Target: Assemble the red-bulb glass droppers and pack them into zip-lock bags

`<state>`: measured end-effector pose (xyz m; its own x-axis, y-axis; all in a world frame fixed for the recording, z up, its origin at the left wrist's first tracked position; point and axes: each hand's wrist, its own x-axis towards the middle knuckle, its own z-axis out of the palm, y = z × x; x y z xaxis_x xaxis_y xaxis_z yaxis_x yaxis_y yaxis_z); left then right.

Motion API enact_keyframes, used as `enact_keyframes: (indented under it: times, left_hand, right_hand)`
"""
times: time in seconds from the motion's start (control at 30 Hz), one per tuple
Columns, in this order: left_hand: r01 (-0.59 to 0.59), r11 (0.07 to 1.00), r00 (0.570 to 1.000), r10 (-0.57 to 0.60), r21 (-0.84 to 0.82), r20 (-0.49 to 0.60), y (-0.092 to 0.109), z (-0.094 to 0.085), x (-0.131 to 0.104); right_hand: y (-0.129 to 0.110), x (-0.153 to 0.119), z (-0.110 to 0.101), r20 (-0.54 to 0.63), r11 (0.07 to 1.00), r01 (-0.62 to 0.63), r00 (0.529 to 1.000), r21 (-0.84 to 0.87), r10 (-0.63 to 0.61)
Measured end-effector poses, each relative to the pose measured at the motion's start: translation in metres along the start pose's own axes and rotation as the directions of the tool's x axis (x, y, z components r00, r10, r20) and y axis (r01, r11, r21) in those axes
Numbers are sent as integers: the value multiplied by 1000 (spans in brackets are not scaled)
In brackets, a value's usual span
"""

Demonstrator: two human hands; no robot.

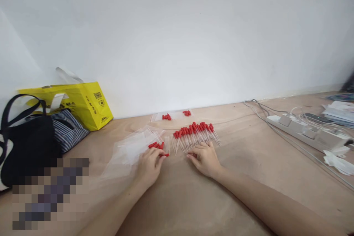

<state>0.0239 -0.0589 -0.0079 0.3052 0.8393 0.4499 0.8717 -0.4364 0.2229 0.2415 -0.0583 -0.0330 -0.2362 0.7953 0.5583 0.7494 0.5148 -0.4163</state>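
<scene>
My left hand (151, 166) is closed, with a red rubber bulb (166, 155) between thumb and fingertips. Just beyond its fingers lie several loose red bulbs (156, 145), on the edge of a pile of clear plastic bags (127, 151). A few bare clear tubes (167, 143) rest to the right of these bulbs. My right hand (204, 159) lies low over the table, fingers apart, and nothing shows in it. Its fingertips are by the thin ends of a row of clear droppers with red bulbs (193, 129); these ends are partly hidden.
At the back, more red bulbs (166, 117) lie on a clear bag (177, 115) near the wall. A yellow bag (85, 103), a striped pouch (66, 129) and a black bag (30, 147) stand left. On the right are a power strip (306, 132), cables, a tissue (339, 162) and papers (340, 112).
</scene>
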Motion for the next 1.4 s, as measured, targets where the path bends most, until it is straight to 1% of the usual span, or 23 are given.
enact_keyframes:
  times: [0.03, 0.07, 0.13, 0.23, 0.3, 0.33, 0.37, 0.4, 0.43, 0.47, 0.57, 0.67, 0.77, 0.87, 0.93, 1.1, 1.17, 1.27, 1.33, 1.4]
  left_hand:
    - [-38, 990, 999, 36, -134, -16, 9, 5, -1]
    - [-44, 970, 999, 37, -240, -36, 17, 12, -3]
    - [-10, 922, 999, -9, -387, -48, 31, 24, -4]
    - [9, 909, 999, -29, -417, -44, 42, 36, -4]
    - [8, 910, 999, -27, -414, -38, 42, 35, -2]
    - [12, 929, 999, -26, -370, -33, 41, 33, -1]
    - [23, 957, 999, -32, -290, -27, 39, 30, 1]
    - [40, 981, 999, -46, -188, -23, 36, 26, 4]
    - [67, 997, 997, -68, -47, -19, 32, 22, 7]
    - [102, 994, 995, -101, 48, -24, 28, 18, 11]
    - [202, 964, 979, -199, 174, -37, 15, 10, 24]
    - [254, 932, 966, -259, 259, -15, 9, 10, 35]
    - [280, 904, 952, -304, 322, 25, 11, 14, 44]
    - [316, 873, 927, -367, 373, 74, 14, 17, 55]
    - [347, 851, 899, -421, 394, 118, 13, 18, 65]
    - [421, 813, 807, -538, 402, 243, 5, 15, 87]
    - [435, 808, 787, -556, 397, 268, 2, 13, 91]
    - [430, 814, 794, -547, 391, 266, -2, 10, 90]
    - [408, 826, 816, -521, 388, 250, -2, 7, 85]
    - [368, 851, 850, -471, 375, 235, 0, 3, 76]
  right_hand:
    - [-1, 0, 1, 16, 999, 0, 1000, 47, -1]
    - [-2, 1, 1, 34, 995, -2, 999, 100, -2]
    - [-3, 2, 2, 72, 978, -5, 997, 208, -10]
    - [-3, 5, 3, 94, 931, 8, 995, 366, -45]
    - [-2, 5, 3, 74, 896, 19, 996, 444, -58]
    - [-2, 5, 2, 58, 889, 16, 997, 457, -48]
    - [-2, 5, 1, 41, 894, 8, 999, 448, -30]
    - [-2, 4, 0, 21, 908, 0, 1000, 419, -9]
    - [-1, 4, -1, -1, 927, -7, 1000, 375, 8]
    - [1, 3, -1, -22, 947, -13, 1000, 322, 21]
    - [7, 2, -2, -48, 982, -39, 998, 185, 49]
    - [13, 3, -1, -25, 987, -93, 995, 132, 97]
    - [14, 3, 0, 7, 990, -101, 995, 97, 101]
    - [13, 3, -1, 45, 995, -80, 996, 64, 77]
    - [12, 3, -1, 60, 996, -71, 996, 49, 68]
    - [13, 4, 0, 61, 997, -71, 996, 32, 69]
    - [13, 4, -1, 58, 997, -72, 996, 32, 71]
    - [12, 4, -1, 60, 997, -77, 995, 31, 75]
    - [12, 4, -1, 63, 996, -79, 995, 31, 77]
    - [12, 4, -1, 58, 996, -77, 995, 36, 75]
